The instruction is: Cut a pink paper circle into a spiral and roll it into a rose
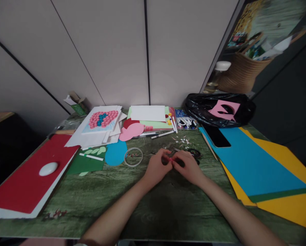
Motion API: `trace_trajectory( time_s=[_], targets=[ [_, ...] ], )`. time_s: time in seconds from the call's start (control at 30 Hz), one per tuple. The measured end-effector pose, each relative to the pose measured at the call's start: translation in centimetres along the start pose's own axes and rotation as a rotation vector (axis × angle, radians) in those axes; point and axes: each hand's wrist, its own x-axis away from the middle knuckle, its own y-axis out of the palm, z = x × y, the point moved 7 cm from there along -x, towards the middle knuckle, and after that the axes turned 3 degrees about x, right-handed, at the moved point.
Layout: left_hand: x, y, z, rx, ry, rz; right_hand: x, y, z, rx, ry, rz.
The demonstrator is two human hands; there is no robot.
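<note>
My left hand (158, 165) and my right hand (188, 166) meet above the table's middle, thumbs and fingers pinched together. Between their fingertips is a small pink piece (170, 159), perhaps paper; its shape is mostly hidden. Black-handled scissors (194, 152) lie just beyond my right hand, partly covered by it. To the left of my left hand rests a clear round ring (133, 157) with small reddish bits inside. Paper scraps (182, 140) are scattered behind the hands. A pink paper shape (131, 132) and a blue paper round (116, 153) lie further left.
Red sheets (32, 174) with a white mouse (48, 168) cover the left side. Pink and blue paper balls (103, 119) sit on white sheets behind. On the right are blue paper (255, 164), yellow paper (291, 205), a phone (216, 136) and a black bag (201, 106).
</note>
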Motion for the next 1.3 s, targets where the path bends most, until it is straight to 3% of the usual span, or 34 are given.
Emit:
trace_trajectory(
  time_s=[0.13,0.3,0.43,0.73,1.1,1.3],
  targets=[
    [-0.3,-0.2,-0.3,0.104,-0.017,0.029,-0.1,-0.2,0.3,-0.072,0.028,-0.01],
    [-0.6,0.2,-1.2,0.479,-0.14,0.008,-0.3,-0.2,0.8,-0.193,0.077,-0.024],
    [-0.6,0.6,-1.4,0.614,-0.173,-0.031,-0.3,-0.2,0.8,-0.264,0.103,-0.02],
    [-0.6,0.4,-1.5,0.719,-0.209,-0.009,-0.2,0.3,1.4,-0.379,0.153,-0.002],
    [-0.2,1.1,-1.4,0.814,-0.308,-0.079,-0.3,1.0,1.7,-0.483,0.159,-0.036],
    [-0.3,1.0,-1.5,0.765,-0.298,-0.032,-0.3,0.9,2.0,-0.49,0.177,-0.015]
  ],
)
